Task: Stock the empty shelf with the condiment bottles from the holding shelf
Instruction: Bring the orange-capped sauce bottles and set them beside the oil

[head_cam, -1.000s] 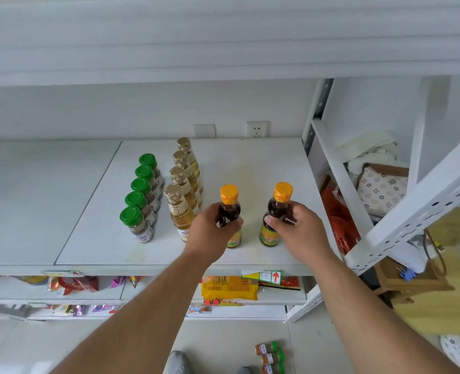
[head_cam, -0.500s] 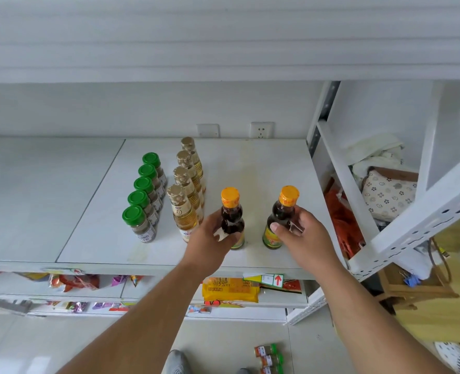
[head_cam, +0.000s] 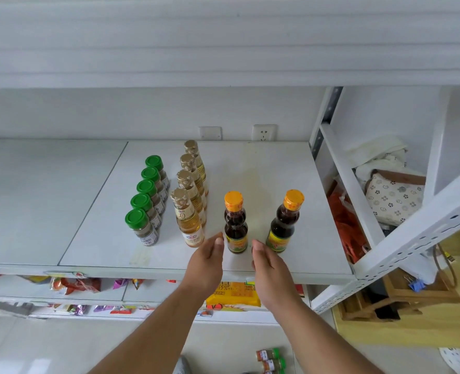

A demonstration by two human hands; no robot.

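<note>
Both hands had let go of the two dark sauce bottles and pulled back toward the front edge of the shelf (head_cam: 277,168) since a second ago, when each hand was wrapped around one. That white shelf was the biggest thing going, with everything standing upright on it just beyond the fingertips.

Left hand (head_cam: 206,261) was loose, fingers apart and holding nothing, sitting just short of the left dark bottle (head_cam: 235,225). Right hand (head_cam: 269,263) was the same deal, fingers relaxed and empty, between the two orange caps, with the right dark bottle (head_cam: 284,224) just past and to the right of its fingertips.

Farther out from the left fingers stood a row of four gold-capped bottles (head_cam: 189,193), and left of those a row of five green-capped jars (head_cam: 146,201). Neither hand was touching any bottle, as far as I could see.
</note>
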